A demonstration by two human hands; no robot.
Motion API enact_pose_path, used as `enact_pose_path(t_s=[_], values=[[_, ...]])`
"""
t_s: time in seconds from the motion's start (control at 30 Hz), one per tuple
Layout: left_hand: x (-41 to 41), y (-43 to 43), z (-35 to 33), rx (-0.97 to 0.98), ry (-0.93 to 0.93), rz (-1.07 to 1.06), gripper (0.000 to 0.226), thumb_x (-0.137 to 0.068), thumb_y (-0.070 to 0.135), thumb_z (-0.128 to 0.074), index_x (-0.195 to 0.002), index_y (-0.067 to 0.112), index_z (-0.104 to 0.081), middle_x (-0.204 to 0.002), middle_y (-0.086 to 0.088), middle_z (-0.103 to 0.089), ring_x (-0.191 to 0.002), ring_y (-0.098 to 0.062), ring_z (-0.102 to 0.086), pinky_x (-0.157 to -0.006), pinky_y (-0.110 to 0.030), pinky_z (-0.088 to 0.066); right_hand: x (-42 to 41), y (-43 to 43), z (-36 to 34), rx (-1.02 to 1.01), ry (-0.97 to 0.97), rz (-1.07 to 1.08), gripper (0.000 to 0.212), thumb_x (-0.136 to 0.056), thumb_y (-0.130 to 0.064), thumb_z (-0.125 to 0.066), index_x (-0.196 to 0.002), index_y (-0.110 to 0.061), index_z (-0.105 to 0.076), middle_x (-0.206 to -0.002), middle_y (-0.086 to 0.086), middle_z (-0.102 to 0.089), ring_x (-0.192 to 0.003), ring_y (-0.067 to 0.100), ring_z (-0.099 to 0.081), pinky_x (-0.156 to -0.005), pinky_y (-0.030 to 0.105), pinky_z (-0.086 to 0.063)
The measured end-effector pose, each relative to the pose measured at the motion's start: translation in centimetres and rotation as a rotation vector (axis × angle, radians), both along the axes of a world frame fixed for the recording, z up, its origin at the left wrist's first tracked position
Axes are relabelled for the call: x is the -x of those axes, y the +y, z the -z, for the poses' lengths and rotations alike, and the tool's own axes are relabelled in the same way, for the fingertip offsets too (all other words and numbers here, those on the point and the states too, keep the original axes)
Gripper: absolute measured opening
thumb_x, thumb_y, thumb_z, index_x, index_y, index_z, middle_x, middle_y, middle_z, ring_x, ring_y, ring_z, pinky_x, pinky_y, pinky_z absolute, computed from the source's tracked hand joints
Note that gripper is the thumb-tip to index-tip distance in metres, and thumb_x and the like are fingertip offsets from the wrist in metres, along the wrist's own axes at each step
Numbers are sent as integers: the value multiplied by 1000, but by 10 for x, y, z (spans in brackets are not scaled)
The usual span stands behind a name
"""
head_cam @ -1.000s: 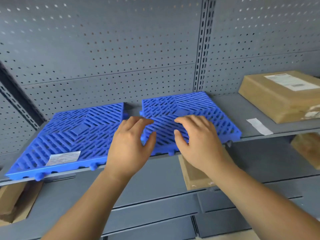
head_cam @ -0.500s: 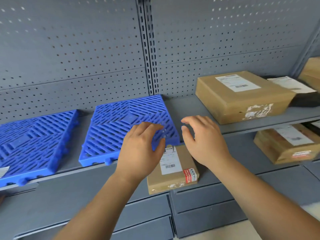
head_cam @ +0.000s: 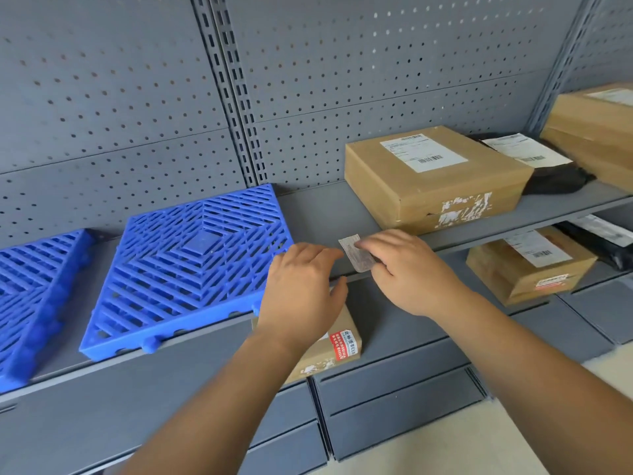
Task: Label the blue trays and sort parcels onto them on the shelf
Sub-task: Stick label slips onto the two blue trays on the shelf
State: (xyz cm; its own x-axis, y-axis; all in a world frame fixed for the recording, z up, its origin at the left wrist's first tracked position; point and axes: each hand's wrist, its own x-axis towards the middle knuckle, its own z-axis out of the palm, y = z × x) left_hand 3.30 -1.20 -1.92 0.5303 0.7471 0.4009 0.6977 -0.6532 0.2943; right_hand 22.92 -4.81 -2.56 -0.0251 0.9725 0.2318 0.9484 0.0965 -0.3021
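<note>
Your right hand has reached the shelf, its grip now pinching the label, likely for the nearby blue tray, while your left hand hovers open.

A grey back wall full of small holes is seen on the far side. It is split by a grey post with slots. Low down and near, grey drawers are set side by side. A pale floor is seen at the near right.
</note>
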Motion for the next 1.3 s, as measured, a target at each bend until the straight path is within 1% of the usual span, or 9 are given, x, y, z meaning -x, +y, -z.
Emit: enact_pose_path(t_s=[0.1,0.23,0.37,0.5,0.6,0.7,0.83,1.07,1.3], values=[[-13,1,5,-8,54,3,34,-88,26,-69,-121,20,-73,-114,2,-73,-116,-26,-60,-95,-38,-38,-8,2,6,69,-49,-40,55,-92,-12,-44,-146,-19,-51,-152,-6,-49,-146,17,-33,-114,41,-32],[-26,2,8,-68,108,-10,27,-83,24,-72,-109,20,-76,-103,3,-75,-110,-25,-62,-93,-36,-34,-14,1,13,82,-77,-40,63,-88,-24,-32,-149,-30,-47,-158,-17,-39,-151,8,-21,-115,35,-19],[-34,4,10,-113,169,17,23,-80,26,-72,-102,21,-76,-100,5,-74,-108,-23,-62,-93,-35,-32,-17,-3,18,4,-60,-35,61,-82,-25,-41,-140,-27,-57,-148,-13,-52,-146,12,-33,-113,37,-24],[-39,1,12,-95,189,18,22,-75,29,-77,-97,24,-77,-93,6,-74,-100,-24,-64,-87,-35,-34,-19,-8,24,-88,-18,-37,42,-84,-22,-60,-125,-24,-66,-126,-11,-61,-127,18,-48,-100,37,-33],[-42,-1,11,-115,171,4,18,-77,30,-78,-94,25,-77,-88,7,-74,-94,-25,-64,-82,-35,-31,-18,-10,26,-134,29,-22,34,-86,-23,-66,-120,-24,-68,-118,-11,-61,-117,20,-51,-94,37,-35],[-41,0,9,-154,123,4,4,-83,26,-74,-85,27,-78,-78,7,-73,-86,-25,-65,-80,-36,-36,-16,-10,24,-166,47,-13,28,-86,-21,-71,-114,-23,-71,-111,-9,-62,-112,22,-51,-91,36,-35],[-30,2,5,-170,87,-1,15,-90,26,-63,-84,26,-77,-76,8,-72,-86,-25,-64,-77,-38,-40,-12,-10,19,-194,75,-40,17,-87,-20,-71,-103,-24,-71,-104,-10,-62,-109,22,-50,-90,39,-39],[0,7,-10,-165,-70,-28,4,-87,23,-77,-87,26,-78,-83,9,-75,-88,-26,-65,-77,-40,-45,6,-1,9,-295,99,-38,7,-91,-13,-70,-94,-19,-72,-95,-8,-67,-99,24,-56,-84,44,-44],[54,16,-20,-249,-99,-82,7,-86,19,-79,-91,23,-77,-75,6,-73,-81,-28,-66,-74,-41,-46,47,18,-7,-393,148,-88,7,-91,-16,-69,-95,-20,-72,-88,-10,-66,-89,20,-55,-77,43,-47]])
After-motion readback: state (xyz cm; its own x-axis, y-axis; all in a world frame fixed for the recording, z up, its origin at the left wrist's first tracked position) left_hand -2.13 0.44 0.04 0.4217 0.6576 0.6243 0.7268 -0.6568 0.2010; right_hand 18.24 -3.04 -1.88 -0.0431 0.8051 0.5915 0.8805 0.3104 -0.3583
